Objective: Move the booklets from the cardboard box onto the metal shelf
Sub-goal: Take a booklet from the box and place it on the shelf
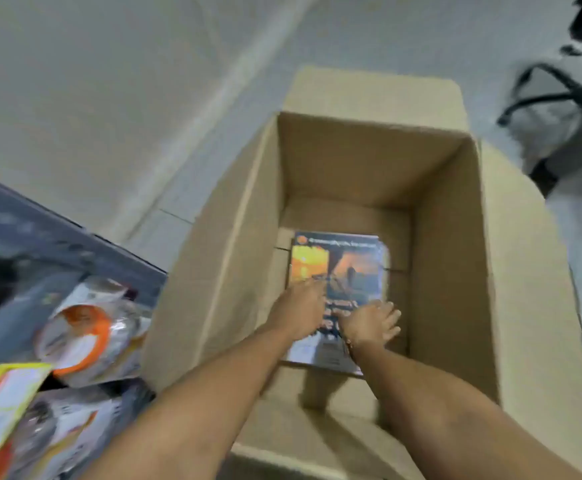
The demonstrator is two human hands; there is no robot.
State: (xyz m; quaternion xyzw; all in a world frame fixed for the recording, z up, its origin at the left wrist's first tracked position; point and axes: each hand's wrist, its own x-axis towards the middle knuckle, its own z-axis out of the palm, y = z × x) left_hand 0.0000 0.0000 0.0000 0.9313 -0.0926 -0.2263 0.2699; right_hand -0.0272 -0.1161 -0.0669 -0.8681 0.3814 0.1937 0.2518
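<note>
Both arms reach down into the open box (pixel 369 161), which fills the middle and right of the frame. At its bottom lies a stack of booklets (pixel 341 268), slightly left of the box's centre, with a sunset-coloured cover on top. The rest of the box floor around the stack is bare cardboard.

The left hand (pixel 300 313) lies on the lower left part of the top cover, fingers spread flat and pointing toward the stack's left edge. The right hand (pixel 372 323) rests on the lower right part of the cover, fingers fanned out toward the right edge. Neither hand has closed around anything; both look released and pressed on the cover, as if about to slide under or pinch the edges. How thick the stack is cannot be told through the blur.

The shelf (pixel 40 233) sits at the left of the frame, dark and metal. It carries glossy packets (pixel 85 334) with orange print and a yellow-edged card (pixel 9 403) at lower left; whether any of these are booklets cannot be told.

In all likelihood the box is nearly emptied and this stack is the last load. It is not yet lifted, so gripping, carrying and placing remain.
</note>
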